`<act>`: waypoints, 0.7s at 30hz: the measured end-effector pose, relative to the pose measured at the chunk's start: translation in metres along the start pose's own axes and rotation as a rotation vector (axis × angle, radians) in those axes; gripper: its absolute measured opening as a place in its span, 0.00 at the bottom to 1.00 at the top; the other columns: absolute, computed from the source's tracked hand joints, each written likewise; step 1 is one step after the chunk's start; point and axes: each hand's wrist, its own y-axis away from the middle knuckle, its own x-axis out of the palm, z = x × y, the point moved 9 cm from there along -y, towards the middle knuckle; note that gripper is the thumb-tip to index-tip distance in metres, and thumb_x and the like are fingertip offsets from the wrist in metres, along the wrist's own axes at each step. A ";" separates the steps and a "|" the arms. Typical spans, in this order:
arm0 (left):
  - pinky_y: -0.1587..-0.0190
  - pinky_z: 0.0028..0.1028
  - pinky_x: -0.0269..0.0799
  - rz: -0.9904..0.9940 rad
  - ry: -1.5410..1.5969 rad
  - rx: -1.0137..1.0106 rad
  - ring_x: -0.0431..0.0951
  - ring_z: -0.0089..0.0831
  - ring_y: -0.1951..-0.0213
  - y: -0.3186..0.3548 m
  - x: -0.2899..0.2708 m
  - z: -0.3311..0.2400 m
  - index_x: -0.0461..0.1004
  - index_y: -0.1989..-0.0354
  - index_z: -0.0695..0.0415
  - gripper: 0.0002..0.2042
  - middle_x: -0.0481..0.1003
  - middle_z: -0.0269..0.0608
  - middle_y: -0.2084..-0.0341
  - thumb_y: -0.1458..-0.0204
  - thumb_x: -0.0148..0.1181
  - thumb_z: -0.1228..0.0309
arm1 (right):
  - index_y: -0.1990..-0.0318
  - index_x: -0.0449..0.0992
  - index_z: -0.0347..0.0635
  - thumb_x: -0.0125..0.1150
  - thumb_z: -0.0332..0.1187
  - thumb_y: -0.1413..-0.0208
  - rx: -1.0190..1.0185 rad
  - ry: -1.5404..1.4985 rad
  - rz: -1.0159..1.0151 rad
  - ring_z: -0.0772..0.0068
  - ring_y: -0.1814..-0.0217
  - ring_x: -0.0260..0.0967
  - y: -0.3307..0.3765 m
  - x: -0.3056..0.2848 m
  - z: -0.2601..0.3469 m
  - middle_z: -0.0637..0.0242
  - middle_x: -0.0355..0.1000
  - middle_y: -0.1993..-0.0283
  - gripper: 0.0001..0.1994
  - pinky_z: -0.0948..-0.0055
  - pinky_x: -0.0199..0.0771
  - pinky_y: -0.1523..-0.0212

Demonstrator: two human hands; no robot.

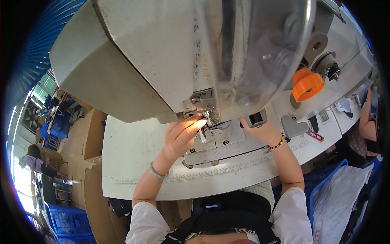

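Above the white table stands a large grey sewing machine with a clear plastic guard. My left hand, with a bangle on its wrist, reaches under the machine head to the lit needle area. Its fingers press together at the tips; what they pinch is too small and covered to name. Just below those fingertips a narrow white piece shows over the metal needle plate. On the far side of the plate, my right hand, wearing a beaded bracelet, sits beside a dark metal part. Its fingers are largely hidden behind the machine.
A printed ruler strip runs along the table. To the right lie a red-handled tool and a grey pad. An orange round piece juts from the machine. Blue crates stand lower left; another person's arm is far right.
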 end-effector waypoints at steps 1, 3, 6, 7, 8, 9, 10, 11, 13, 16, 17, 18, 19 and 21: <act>0.66 0.24 0.73 -0.007 0.015 0.003 0.77 0.30 0.67 0.000 0.000 0.001 0.78 0.65 0.56 0.16 0.77 0.37 0.66 0.65 0.60 0.86 | 0.73 0.73 0.44 0.56 0.17 0.67 -0.017 -0.006 -0.023 0.65 0.72 0.64 0.000 -0.002 0.001 0.68 0.66 0.75 0.12 0.70 0.62 0.76; 0.66 0.24 0.74 -0.017 0.029 0.011 0.77 0.30 0.67 0.000 -0.001 0.001 0.78 0.65 0.56 0.16 0.77 0.37 0.66 0.65 0.61 0.86 | 0.73 0.72 0.44 0.56 0.17 0.67 -0.036 -0.008 -0.049 0.65 0.72 0.64 0.001 -0.004 0.002 0.68 0.66 0.75 0.11 0.70 0.61 0.76; 0.69 0.23 0.74 0.003 0.010 0.022 0.77 0.29 0.69 -0.001 0.000 0.002 0.78 0.65 0.55 0.17 0.78 0.37 0.66 0.66 0.60 0.87 | 0.74 0.72 0.43 0.57 0.18 0.66 -0.029 0.002 -0.049 0.64 0.74 0.62 0.003 0.000 -0.003 0.67 0.64 0.77 0.10 0.70 0.60 0.77; 0.70 0.23 0.74 -0.010 0.020 0.026 0.77 0.28 0.69 -0.001 -0.001 0.002 0.78 0.65 0.55 0.17 0.78 0.36 0.67 0.66 0.59 0.88 | 0.75 0.72 0.43 0.57 0.18 0.66 -0.016 -0.028 -0.053 0.64 0.75 0.62 0.004 0.001 -0.006 0.67 0.64 0.78 0.09 0.69 0.60 0.78; 0.71 0.23 0.74 -0.015 0.025 0.020 0.77 0.27 0.70 -0.001 -0.002 0.003 0.78 0.65 0.55 0.18 0.78 0.36 0.67 0.66 0.58 0.88 | 0.75 0.72 0.43 0.57 0.18 0.66 -0.007 -0.052 -0.049 0.64 0.75 0.62 0.007 0.003 -0.008 0.66 0.64 0.78 0.09 0.69 0.59 0.78; 0.71 0.23 0.74 -0.023 0.032 0.027 0.77 0.27 0.70 -0.001 -0.003 0.003 0.78 0.65 0.55 0.18 0.78 0.36 0.67 0.66 0.58 0.88 | 0.75 0.72 0.43 0.57 0.18 0.66 -0.001 -0.058 -0.054 0.64 0.75 0.62 0.009 0.004 -0.009 0.66 0.63 0.78 0.09 0.69 0.59 0.78; 0.71 0.23 0.74 -0.003 0.025 0.008 0.77 0.27 0.70 0.000 -0.002 0.005 0.78 0.65 0.55 0.18 0.78 0.37 0.67 0.66 0.58 0.89 | 0.75 0.73 0.43 0.58 0.18 0.66 0.005 -0.041 -0.061 0.64 0.75 0.62 0.011 0.004 -0.011 0.66 0.63 0.79 0.09 0.69 0.59 0.78; 0.71 0.23 0.74 0.004 0.014 -0.005 0.77 0.27 0.70 0.000 -0.001 0.006 0.78 0.66 0.56 0.18 0.78 0.37 0.68 0.67 0.58 0.89 | 0.74 0.73 0.43 0.58 0.19 0.65 0.007 -0.023 -0.069 0.64 0.76 0.62 0.012 0.004 -0.013 0.66 0.63 0.79 0.09 0.69 0.59 0.78; 0.71 0.23 0.74 0.000 0.042 -0.024 0.77 0.28 0.70 0.000 -0.001 0.010 0.78 0.66 0.57 0.18 0.78 0.38 0.68 0.67 0.59 0.89 | 0.74 0.74 0.42 0.58 0.19 0.65 0.044 -0.058 -0.055 0.64 0.75 0.62 0.015 0.010 -0.019 0.66 0.63 0.79 0.08 0.69 0.60 0.78; 0.70 0.24 0.72 -0.023 0.070 -0.041 0.77 0.30 0.71 0.000 -0.001 0.016 0.78 0.69 0.59 0.15 0.78 0.41 0.71 0.68 0.61 0.89 | 0.75 0.74 0.42 0.58 0.20 0.65 0.087 -0.058 -0.042 0.64 0.75 0.62 0.021 0.015 -0.028 0.66 0.62 0.79 0.07 0.67 0.59 0.77; 0.70 0.24 0.71 -0.036 0.065 -0.048 0.77 0.31 0.72 0.000 -0.001 0.018 0.78 0.73 0.60 0.12 0.78 0.42 0.73 0.69 0.63 0.88 | 0.75 0.75 0.42 0.59 0.20 0.64 0.087 -0.039 -0.042 0.64 0.76 0.62 0.023 0.015 -0.030 0.65 0.62 0.80 0.07 0.67 0.59 0.77; 0.70 0.24 0.71 -0.039 0.073 -0.041 0.77 0.31 0.72 0.001 0.000 0.018 0.78 0.73 0.60 0.12 0.78 0.42 0.73 0.69 0.63 0.88 | 0.75 0.75 0.42 0.59 0.20 0.64 0.088 -0.020 -0.042 0.64 0.76 0.62 0.026 0.015 -0.033 0.65 0.61 0.80 0.06 0.67 0.59 0.76; 0.70 0.23 0.71 -0.039 0.092 -0.093 0.77 0.31 0.74 0.002 0.002 0.024 0.78 0.75 0.61 0.11 0.78 0.42 0.75 0.69 0.63 0.88 | 0.76 0.74 0.42 0.59 0.21 0.65 0.041 0.076 -0.036 0.63 0.77 0.60 0.029 0.015 -0.031 0.65 0.60 0.80 0.05 0.66 0.57 0.76; 0.71 0.23 0.71 -0.043 0.108 -0.150 0.77 0.31 0.76 0.004 0.004 0.031 0.78 0.77 0.61 0.09 0.77 0.41 0.77 0.68 0.63 0.88 | 0.78 0.73 0.41 0.59 0.22 0.65 -0.010 0.170 -0.025 0.62 0.77 0.59 0.032 0.018 -0.032 0.65 0.59 0.81 0.04 0.65 0.56 0.76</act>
